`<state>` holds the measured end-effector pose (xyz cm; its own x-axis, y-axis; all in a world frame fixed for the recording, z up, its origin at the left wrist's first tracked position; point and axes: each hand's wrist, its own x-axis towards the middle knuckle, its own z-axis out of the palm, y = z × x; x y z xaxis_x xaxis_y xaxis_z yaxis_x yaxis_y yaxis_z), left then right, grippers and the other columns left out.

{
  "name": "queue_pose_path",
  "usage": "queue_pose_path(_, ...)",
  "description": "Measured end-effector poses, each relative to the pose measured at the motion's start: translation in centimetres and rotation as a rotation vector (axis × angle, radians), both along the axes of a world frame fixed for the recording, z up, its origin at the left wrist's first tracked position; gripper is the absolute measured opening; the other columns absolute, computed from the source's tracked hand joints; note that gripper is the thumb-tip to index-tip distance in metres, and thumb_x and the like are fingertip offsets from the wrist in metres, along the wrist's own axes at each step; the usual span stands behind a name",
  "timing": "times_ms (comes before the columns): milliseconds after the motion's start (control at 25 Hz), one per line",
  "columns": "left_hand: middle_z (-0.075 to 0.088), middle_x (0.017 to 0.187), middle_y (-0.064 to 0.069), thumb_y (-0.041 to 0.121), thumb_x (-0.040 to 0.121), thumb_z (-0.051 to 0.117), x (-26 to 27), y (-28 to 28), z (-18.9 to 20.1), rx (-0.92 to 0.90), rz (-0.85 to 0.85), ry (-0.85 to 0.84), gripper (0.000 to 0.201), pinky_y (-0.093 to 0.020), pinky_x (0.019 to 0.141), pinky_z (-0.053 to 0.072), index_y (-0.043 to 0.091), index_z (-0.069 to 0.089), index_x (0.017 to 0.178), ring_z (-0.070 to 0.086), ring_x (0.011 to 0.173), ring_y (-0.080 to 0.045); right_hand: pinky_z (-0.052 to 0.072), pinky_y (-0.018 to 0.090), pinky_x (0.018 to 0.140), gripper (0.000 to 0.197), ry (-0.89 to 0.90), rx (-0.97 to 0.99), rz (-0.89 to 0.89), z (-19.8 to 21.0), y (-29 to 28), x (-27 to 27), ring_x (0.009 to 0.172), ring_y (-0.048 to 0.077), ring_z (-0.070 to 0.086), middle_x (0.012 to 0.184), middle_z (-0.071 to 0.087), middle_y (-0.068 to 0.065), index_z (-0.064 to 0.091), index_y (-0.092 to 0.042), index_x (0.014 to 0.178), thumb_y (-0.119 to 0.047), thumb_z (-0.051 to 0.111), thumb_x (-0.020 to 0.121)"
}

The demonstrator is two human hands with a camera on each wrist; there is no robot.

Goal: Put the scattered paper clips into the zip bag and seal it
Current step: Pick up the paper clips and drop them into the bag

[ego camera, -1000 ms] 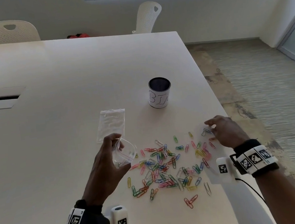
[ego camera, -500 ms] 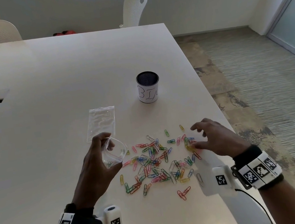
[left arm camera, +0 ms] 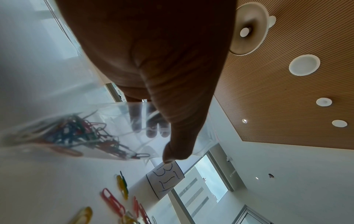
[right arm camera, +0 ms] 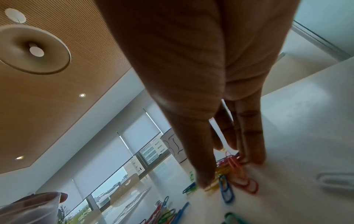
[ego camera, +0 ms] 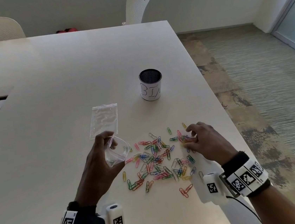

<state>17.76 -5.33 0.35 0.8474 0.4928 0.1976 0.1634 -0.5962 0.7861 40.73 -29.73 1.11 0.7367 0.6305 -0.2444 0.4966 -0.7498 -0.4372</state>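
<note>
My left hand (ego camera: 110, 150) holds a small clear zip bag (ego camera: 122, 149) above the table, mouth held wide toward the clips. In the left wrist view the bag (left arm camera: 118, 119) holds several coloured clips (left arm camera: 76, 133) at its bottom. Many coloured paper clips (ego camera: 156, 162) lie scattered on the white table (ego camera: 48, 86) between my hands. My right hand (ego camera: 187, 137) is at the pile's far right, fingers and thumb curled round a small bunch of clips (right arm camera: 239, 171) that lies on the table top.
A second clear zip bag (ego camera: 104, 119) lies flat just beyond my left hand. A dark mesh cup labelled "BIN" (ego camera: 151, 84) stands further back. The table's right edge (ego camera: 237, 133) runs close beside my right hand. Two chairs stand at the far side.
My right hand has slid left from the pile's outer edge, raking clips together under its fingers. The left hand keeps the bag in the same place.
</note>
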Motion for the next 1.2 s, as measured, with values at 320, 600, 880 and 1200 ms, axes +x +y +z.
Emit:
queue_pose_path(320, 0.060, 0.109, 0.013, 0.027, 0.075, 0.090, 0.2, 0.3, -0.7, 0.012, 0.013, 0.011, 0.077, -0.023, 0.075, 0.057, 0.032, 0.042, 0.135, 0.061, 0.106, -0.005, 0.048, 0.023, 0.087, 0.028, -0.124, 0.013, 0.120, -0.5, 1.9, -1.3, 0.100, 0.018, 0.067, 0.114, 0.062, 0.000, 0.071, -0.022, 0.117, -0.022, 0.078, 0.090)
queue_pose_path(600, 0.059, 0.111, 0.014, 0.020, 0.072, 0.095, 0.2, 0.5, -1.4, 0.007, 0.016, 0.036, 0.087, -0.018, 0.081, 0.056, 0.028, 0.041, 0.140, 0.060, 0.110, 0.002, 0.036, 0.005, 0.067, 0.012, -0.169, 0.026, 0.195, -0.7, 3.4, -1.6, 0.078, 0.010, 0.060, 0.098, 0.072, 0.001, 0.079, -0.015, 0.098, -0.008, 0.072, 0.091)
queue_pose_path(880, 0.057, 0.113, 0.021, 0.017, 0.072, 0.095, -0.2, 0.4, -1.2, -0.014, 0.029, 0.031, 0.088, -0.028, 0.089, 0.057, 0.029, 0.041, 0.140, 0.057, 0.111, 0.006, 0.066, 0.028, 0.073, 0.009, 0.244, 0.328, 0.001, 0.7, 3.9, 0.1, 0.070, 0.016, 0.078, 0.077, 0.078, 0.006, 0.079, -0.008, 0.086, -0.002, 0.084, 0.082)
queue_pose_path(1200, 0.055, 0.114, 0.023, 0.016, 0.074, 0.093, -0.2, 0.5, -1.0, -0.008, 0.027, 0.020, 0.085, -0.022, 0.089, 0.056, 0.031, 0.039, 0.139, 0.056, 0.112, 0.007, 0.063, 0.030, 0.078, 0.019, 0.680, 0.737, -0.047, 4.3, 7.5, -3.4, 0.078, 0.027, 0.076, 0.088, 0.078, 0.020, 0.075, 0.005, 0.099, 0.003, 0.081, 0.081)
